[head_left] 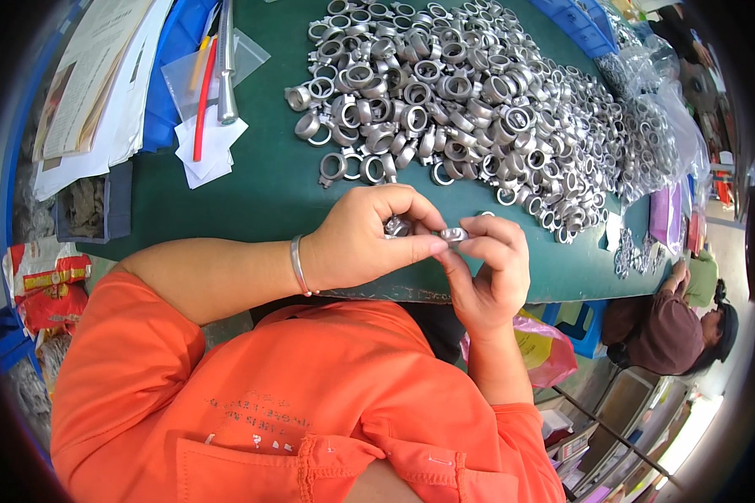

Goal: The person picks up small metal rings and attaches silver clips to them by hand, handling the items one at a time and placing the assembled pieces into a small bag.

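Between the fingertips of both hands is a small silver metal ring, seen edge-on above the table's near edge. My left hand, with a bangle on its wrist, pinches it from the left by thumb and forefinger. More shiny metal shows inside the curl of that palm, partly hidden by the fingers. From the right, my right hand closes on the same ring with thumb and fingers. A large heap of similar metal rings with small side lugs lies just beyond both hands.
The green table carries a blue tray with papers, a red pen and a grey box at left. Clear plastic bags of rings and a blue bin stand at right. Another person sits farther right.
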`<move>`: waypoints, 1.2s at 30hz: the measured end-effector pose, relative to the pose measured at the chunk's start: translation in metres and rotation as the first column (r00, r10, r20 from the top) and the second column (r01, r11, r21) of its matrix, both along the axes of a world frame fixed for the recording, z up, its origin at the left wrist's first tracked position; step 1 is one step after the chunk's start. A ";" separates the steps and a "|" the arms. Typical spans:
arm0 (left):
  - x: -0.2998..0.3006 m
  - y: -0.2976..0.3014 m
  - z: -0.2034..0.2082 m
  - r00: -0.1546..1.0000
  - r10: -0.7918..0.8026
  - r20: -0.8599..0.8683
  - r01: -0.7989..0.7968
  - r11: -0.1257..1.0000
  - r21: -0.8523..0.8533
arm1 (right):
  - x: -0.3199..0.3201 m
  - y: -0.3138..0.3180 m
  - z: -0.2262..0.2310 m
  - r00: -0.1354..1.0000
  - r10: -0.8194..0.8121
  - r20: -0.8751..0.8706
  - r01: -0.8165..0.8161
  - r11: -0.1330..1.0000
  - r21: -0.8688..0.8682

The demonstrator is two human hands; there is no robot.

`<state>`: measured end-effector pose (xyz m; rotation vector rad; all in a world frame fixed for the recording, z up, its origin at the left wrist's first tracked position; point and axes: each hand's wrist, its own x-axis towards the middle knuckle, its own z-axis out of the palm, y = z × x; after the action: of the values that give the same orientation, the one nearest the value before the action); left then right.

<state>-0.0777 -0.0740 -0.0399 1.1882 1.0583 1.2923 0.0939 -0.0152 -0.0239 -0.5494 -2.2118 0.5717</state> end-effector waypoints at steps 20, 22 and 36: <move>-0.004 0.003 0.010 0.850 -0.157 0.503 0.372 0.855 -0.362 | 0.035 0.021 -0.007 0.943 -0.160 0.293 0.269 0.884 -0.382; -0.003 0.003 0.008 0.919 -0.174 0.354 0.312 0.870 -0.382 | 0.032 0.014 -0.009 0.997 -0.078 0.021 0.073 0.755 -0.651; 0.001 -0.001 0.000 0.994 -0.027 -0.104 0.051 0.969 0.240 | 0.008 -0.008 -0.003 0.938 -0.021 -0.346 -0.290 0.502 -0.815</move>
<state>-0.0763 -0.0746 -0.0403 1.4637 0.9616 1.3717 0.1019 -0.0232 -0.0266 -0.7023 -1.5231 1.7785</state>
